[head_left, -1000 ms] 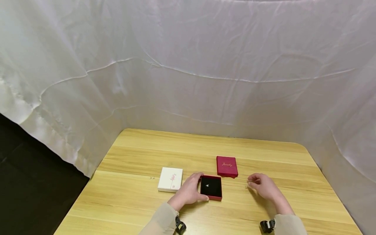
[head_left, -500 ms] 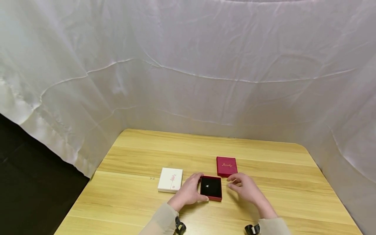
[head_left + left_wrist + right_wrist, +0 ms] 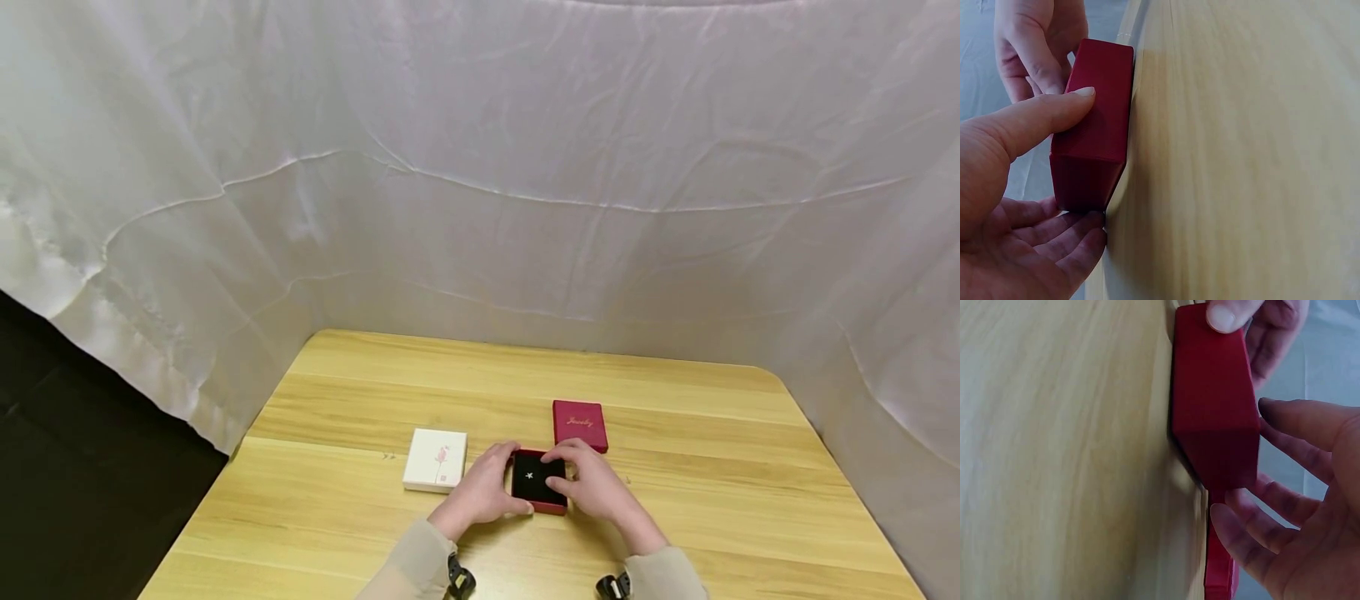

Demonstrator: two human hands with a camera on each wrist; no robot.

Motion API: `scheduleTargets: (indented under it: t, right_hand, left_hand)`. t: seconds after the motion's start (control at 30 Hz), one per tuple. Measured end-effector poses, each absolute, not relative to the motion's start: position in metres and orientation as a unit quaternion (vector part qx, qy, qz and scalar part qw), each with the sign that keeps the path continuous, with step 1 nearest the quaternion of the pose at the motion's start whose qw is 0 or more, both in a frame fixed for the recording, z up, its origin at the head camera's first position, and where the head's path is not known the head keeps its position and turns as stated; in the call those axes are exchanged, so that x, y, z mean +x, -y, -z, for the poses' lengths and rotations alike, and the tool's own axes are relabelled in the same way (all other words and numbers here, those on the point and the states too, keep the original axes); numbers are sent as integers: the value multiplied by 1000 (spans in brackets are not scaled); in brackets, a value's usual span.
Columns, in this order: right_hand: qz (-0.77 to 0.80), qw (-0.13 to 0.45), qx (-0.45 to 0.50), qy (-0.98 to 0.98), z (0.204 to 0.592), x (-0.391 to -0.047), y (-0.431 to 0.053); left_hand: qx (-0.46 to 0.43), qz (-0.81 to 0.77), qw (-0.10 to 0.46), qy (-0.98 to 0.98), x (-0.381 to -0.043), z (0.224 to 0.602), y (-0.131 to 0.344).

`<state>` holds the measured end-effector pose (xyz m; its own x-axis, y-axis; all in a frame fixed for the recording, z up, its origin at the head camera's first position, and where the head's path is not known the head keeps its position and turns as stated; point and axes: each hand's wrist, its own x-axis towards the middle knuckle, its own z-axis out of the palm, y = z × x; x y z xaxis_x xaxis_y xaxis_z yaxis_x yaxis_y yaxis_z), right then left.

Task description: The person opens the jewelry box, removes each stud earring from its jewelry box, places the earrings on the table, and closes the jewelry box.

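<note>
A red jewelry box base (image 3: pixel 551 507) with a black insert (image 3: pixel 538 493) lies lid-off on the wooden table. On the insert sits a small silver star-shaped piece (image 3: pixel 529 476). My left hand (image 3: pixel 483 487) grips the box from its left side, thumb on the near wall (image 3: pixel 1100 115) and fingers at the far side. My right hand (image 3: pixel 588 482) has come over the right edge, its thumb and index finger apart above the insert. In the right wrist view the fingers of the right hand (image 3: pixel 1310 506) are loosely bent around the box corner, with nothing visible between them.
The red lid (image 3: pixel 579 423) with gold "Jewelry" lettering lies just behind the box. A white box (image 3: pixel 436 460) with a pink flower print stands to the left. Tiny shiny pieces (image 3: pixel 388 456) lie left of it, and another tiny piece (image 3: pixel 628 480) lies at right.
My right hand has moved left from beside the tiny piece at right to over the box's right edge, its thumb and index finger spreading. My left hand has stayed on the box.
</note>
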<state>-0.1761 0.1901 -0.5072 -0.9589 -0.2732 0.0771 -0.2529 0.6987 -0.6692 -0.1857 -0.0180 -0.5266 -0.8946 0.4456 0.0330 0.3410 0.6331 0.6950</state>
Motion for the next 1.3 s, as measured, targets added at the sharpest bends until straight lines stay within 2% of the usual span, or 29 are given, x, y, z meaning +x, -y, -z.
scheduleTargets:
  t: [1.3]
  right_hand:
    - [260, 14, -140, -955, 512, -183, -164]
  left_hand:
    - [222, -358, 69, -904, -187, 527, 18]
